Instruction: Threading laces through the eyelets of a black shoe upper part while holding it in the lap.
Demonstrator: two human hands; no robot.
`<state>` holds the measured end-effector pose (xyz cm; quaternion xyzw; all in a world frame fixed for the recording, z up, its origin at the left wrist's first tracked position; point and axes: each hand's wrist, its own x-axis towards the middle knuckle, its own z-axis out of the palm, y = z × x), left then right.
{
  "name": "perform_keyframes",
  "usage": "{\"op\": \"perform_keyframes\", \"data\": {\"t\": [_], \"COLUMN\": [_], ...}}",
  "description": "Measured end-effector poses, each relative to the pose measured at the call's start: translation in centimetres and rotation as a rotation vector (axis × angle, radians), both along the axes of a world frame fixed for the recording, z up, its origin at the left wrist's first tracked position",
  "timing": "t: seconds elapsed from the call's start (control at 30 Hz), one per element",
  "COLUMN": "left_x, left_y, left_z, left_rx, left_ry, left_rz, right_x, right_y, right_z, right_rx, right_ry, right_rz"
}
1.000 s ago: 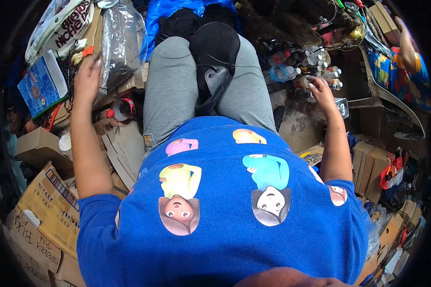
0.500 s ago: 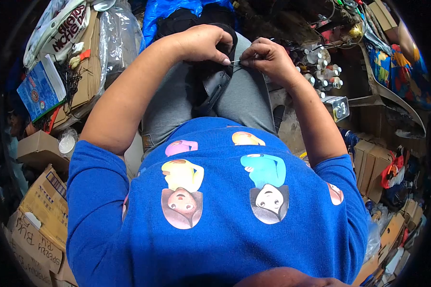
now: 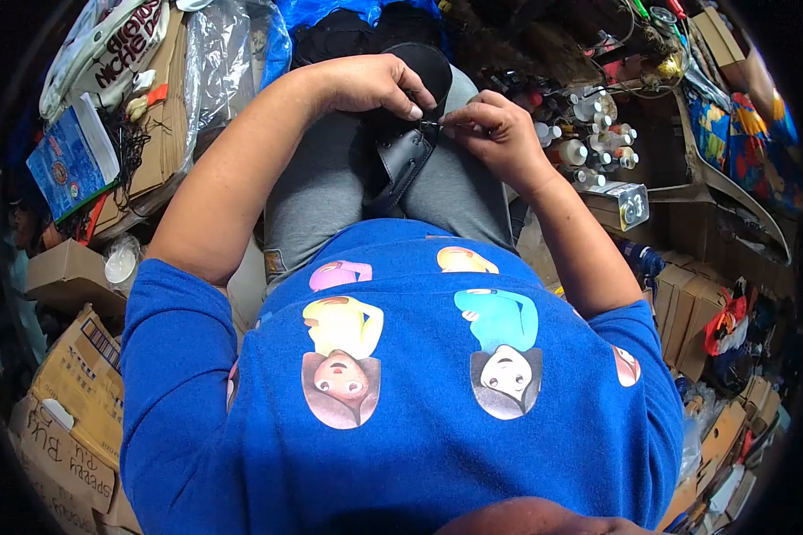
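A black leather shoe [image 3: 404, 160] lies across my lap, its dark sole [image 3: 424, 67] pointing away from me. My left hand [image 3: 379, 86] is closed on the shoe's edge, thumb and fingers pinching near where the upper meets the sole. Close by on the right, my right hand [image 3: 495, 134] has thumb and forefinger pinched together. From that pinch a thin, shiny needle [image 3: 430, 123] reaches to the shoe's edge beside my left thumb. Whether a thread runs from it I cannot make out. Grey trousers [image 3: 308, 192] lie under both hands.
Several small capped bottles [image 3: 598, 134] stand to the right, with a clear tin-like box [image 3: 629, 203] near them. On the left are a blue notebook [image 3: 71, 160], a clear plastic bag [image 3: 227, 67] and cardboard boxes [image 3: 76, 276]. Blue plastic [image 3: 330, 11] lies beyond my lap.
My right hand has come slightly nearer to me and its fingers are angled differently. The shoe is turned so that more of its upper and sole show. Less of the needle shows between the hands.
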<state>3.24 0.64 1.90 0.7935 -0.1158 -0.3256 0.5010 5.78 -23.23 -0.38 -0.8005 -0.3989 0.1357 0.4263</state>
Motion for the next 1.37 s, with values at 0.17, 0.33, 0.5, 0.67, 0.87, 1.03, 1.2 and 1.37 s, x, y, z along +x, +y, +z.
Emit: {"op": "perform_keyframes", "data": {"t": [0.17, 0.33, 0.5, 0.67, 0.87, 1.03, 1.2, 1.37], "left_x": [-0.2, -0.3, 0.3, 0.5, -1.2, -4.0, -7.5, -8.0], "left_y": [0.2, 0.2, 0.5, 0.0, -0.1, 0.0, 2.0, 4.1], "left_z": [-0.4, -1.1, -1.0, -1.6, -3.1, -1.3, -1.3, -0.2], "left_rx": [0.01, -0.021, 0.033, 0.011, 0.124, 0.402, 0.549, 0.349], "left_ry": [-0.013, 0.011, -0.121, -0.275, -0.593, -0.837, -0.801, -0.515], "left_rz": [-0.045, -0.03, -0.119, 0.069, 0.281, 0.434, 0.187, 0.28], "right_x": [-1.1, -2.1, -1.6, 0.8, 0.6, 2.5, 2.4, 2.0], "right_y": [0.1, 1.4, 4.4, 3.9, 4.5, 2.9, 0.6, 0.8], "right_z": [1.1, 3.9, 5.6, 3.1, 3.4, 2.4, 1.2, 2.0], "right_rx": [-0.077, -0.359, -0.593, -0.423, -0.487, -0.27, -0.172, -0.334], "right_ry": [-0.241, -0.599, -0.706, -0.291, -0.23, 0.358, 0.254, -0.018], "right_rz": [0.022, 0.102, 0.341, 0.21, 0.228, 0.136, 0.16, 0.134]}}
